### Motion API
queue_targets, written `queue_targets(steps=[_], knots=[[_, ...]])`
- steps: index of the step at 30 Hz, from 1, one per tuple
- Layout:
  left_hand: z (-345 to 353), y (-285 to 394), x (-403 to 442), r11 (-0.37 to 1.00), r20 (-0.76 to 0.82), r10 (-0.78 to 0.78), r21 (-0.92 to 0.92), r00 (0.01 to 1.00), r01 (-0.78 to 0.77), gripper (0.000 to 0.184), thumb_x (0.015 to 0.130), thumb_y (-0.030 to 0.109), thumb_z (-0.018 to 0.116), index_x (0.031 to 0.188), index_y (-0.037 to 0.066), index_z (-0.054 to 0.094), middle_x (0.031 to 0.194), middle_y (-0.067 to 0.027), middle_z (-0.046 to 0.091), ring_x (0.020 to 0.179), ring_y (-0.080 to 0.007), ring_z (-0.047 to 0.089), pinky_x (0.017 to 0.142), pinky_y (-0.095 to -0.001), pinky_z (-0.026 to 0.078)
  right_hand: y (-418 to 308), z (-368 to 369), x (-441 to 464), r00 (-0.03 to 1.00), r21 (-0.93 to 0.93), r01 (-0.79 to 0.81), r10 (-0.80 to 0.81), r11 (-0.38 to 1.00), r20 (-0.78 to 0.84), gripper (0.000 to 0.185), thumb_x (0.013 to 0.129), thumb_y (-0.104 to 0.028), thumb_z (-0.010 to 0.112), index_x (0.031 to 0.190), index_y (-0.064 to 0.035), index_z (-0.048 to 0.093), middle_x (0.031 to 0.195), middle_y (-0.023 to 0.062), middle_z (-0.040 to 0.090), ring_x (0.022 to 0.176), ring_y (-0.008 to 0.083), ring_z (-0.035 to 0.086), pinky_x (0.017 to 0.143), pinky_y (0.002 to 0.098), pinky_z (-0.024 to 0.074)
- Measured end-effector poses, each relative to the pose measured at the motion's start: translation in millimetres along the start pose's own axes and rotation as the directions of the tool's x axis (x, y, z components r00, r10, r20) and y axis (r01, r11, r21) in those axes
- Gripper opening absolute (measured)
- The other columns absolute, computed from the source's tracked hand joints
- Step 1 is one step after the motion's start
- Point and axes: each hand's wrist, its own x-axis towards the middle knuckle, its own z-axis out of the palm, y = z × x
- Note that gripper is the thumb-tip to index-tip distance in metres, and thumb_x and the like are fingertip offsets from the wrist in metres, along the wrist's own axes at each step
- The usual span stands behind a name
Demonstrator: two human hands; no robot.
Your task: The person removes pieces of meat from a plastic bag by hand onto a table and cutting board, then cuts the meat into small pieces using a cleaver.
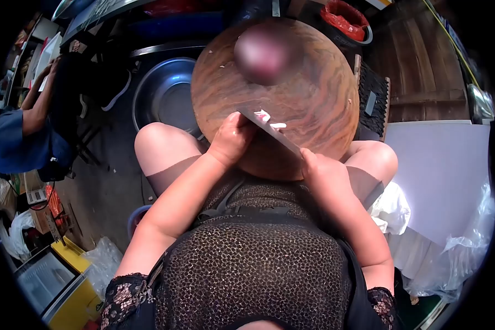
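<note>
A round wooden chopping block [313,113] stands between the knees. My right hand [325,175] is closed around the handle end of a cleaver [278,136], whose blade slants up to the left across the block's near part. At the blade's far end is my left hand [232,138], fingers curled in against it; the blade partly hides them, and what they hold cannot be made out. Small whitish-pink scraps [263,116] lie just beyond the blade. Farther back on the block is a blurred pinkish-red lump [265,53], its kind unclear.
A metal basin [168,96] sits left of the block. Beyond the block's right rear stands a bucket lined with a red bag [344,21]. A pale board [429,165] lies to the right, beside clear plastic [462,258]. Another person [25,132] is at the far left.
</note>
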Motion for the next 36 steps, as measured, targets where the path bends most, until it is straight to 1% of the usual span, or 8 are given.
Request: queue_targets(steps=[3,5,16,19,20,27,29,36], knots=[[-6,4,2,0.886,0.124,0.265,0.359,0.956,-0.292,0.020,0.087,0.008,0.061,0.105,0.004,0.068,0.099,-0.0128,0.067,0.098,-0.0300,0.063,0.086,-0.0352,0.050,-6,-4,3,0.997,-0.027,-0.020,0.022,0.999,0.077,0.016,0.083,-0.010,0.058,0.096,-0.0021,0.057,0.071,0.0142,0.064,0.067,0.0310,0.067,0.059,0.0421,0.0541],[-8,-8,3,0.597,0.217,0.481,0.629,0.850,-0.498,0.023,0.081,0.006,0.063,0.103,0.005,0.069,0.106,-0.0118,0.065,0.102,-0.0307,0.062,0.089,-0.0381,0.050,-14,-1,22,0.988,-0.025,-0.050,0.053,0.998,0.145,0.010,0.084,-0.009,0.054,0.091,-0.0021,0.055,0.073,0.0149,0.065,0.069,0.0314,0.068,0.060,0.0427,0.0548],[-25,5,-7,0.721,0.117,0.380,0.584,0.918,-0.373,0.019,0.086,0.007,0.063,0.104,0.006,0.069,0.104,-0.0116,0.065,0.092,-0.0297,0.062,0.083,-0.0375,0.051,-3,11,56,0.993,0.160,-0.054,0.070,0.986,-0.094,0.022,0.091,-0.017,0.055,0.110,-0.0065,0.061,0.083,0.0171,0.068,0.078,0.0346,0.066,0.068,0.0460,0.0530],[-24,-14,-8,0.712,0.215,0.425,0.521,0.879,-0.471,0.018,0.088,0.007,0.062,0.104,0.004,0.068,0.100,-0.0132,0.066,0.092,-0.0297,0.062,0.083,-0.0362,0.050,-7,-4,18,0.996,0.095,-0.084,0.080,0.992,0.050,0.025,0.090,-0.016,0.055,0.113,-0.0058,0.060,0.081,0.0166,0.067,0.075,0.0333,0.067,0.065,0.0448,0.0532],[-18,-13,-10,0.923,0.156,0.131,0.342,0.979,-0.178,0.018,0.090,0.006,0.060,0.107,0.001,0.066,0.097,-0.0148,0.066,0.092,-0.0307,0.062,0.082,-0.0353,0.048,-6,-4,9,0.995,0.096,-0.089,0.084,0.991,0.049,0.025,0.090,-0.016,0.055,0.113,-0.0058,0.060,0.081,0.0166,0.067,0.075,0.0333,0.067,0.065,0.0448,0.0532],[-17,-9,0,0.987,0.171,0.007,0.156,0.985,-0.035,0.024,0.087,0.007,0.061,0.110,0.001,0.065,0.105,-0.0151,0.066,0.096,-0.0312,0.062,0.087,-0.0364,0.048,-11,-13,6,0.988,0.065,-0.057,0.047,0.996,0.147,0.020,0.086,-0.012,0.055,0.102,-0.0011,0.058,0.076,0.0174,0.066,0.070,0.0337,0.067,0.062,0.0455,0.0535],[-19,-14,-1,0.512,0.314,0.508,0.639,0.802,-0.574,0.028,0.081,0.005,0.063,0.108,0.003,0.067,0.109,-0.0139,0.065,0.100,-0.0306,0.062,0.089,-0.0386,0.049,-16,-7,23,0.974,0.074,-0.072,0.054,0.995,0.218,0.017,0.086,-0.011,0.054,0.098,-0.0006,0.057,0.077,0.0180,0.066,0.072,0.0341,0.068,0.063,0.0454,0.0539],[-21,-16,-6,0.565,0.312,0.456,0.622,0.834,-0.542,0.025,0.076,0.006,0.066,0.101,0.007,0.069,0.107,-0.0110,0.064,0.100,-0.0299,0.061,0.089,-0.0372,0.051,-30,34,116,0.997,0.181,0.034,-0.046,0.983,0.064,0.014,0.087,-0.014,0.053,0.091,-0.0034,0.061,0.079,0.0184,0.067,0.076,0.0364,0.066,0.067,0.0479,0.0525]])
